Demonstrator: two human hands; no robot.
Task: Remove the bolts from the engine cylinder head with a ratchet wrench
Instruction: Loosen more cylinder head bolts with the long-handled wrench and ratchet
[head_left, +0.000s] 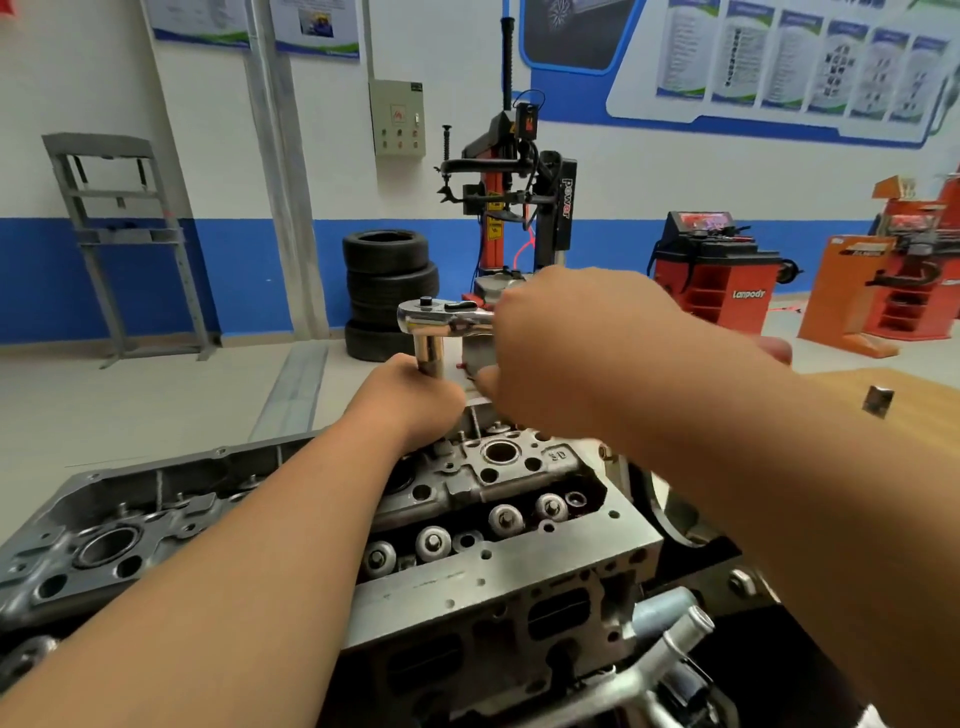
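A workshop with a white wall banded in blue and hung with posters: a grey press frame (124, 244) at the left, a stack of tyres (388, 291) beside a tyre changer (514, 197), and red wheel balancers (714, 270) to the right. In front stands the engine cylinder head (498, 577), its top open, with a row of valve spring retainers (434, 543) along its near edge. At its far edge, toward the right end, the ratchet wrench (431, 317) stands raised on a chrome socket (430, 353) that points down into the head. The left hand (410, 400) has its fingers curled round the lower part of the socket and hides the bolt beneath. The right hand (576, 348) is closed round the wrench handle, which it covers entirely. A wooden table (924, 415) shows past the right forearm, with a small metal piece (878, 401) on it.
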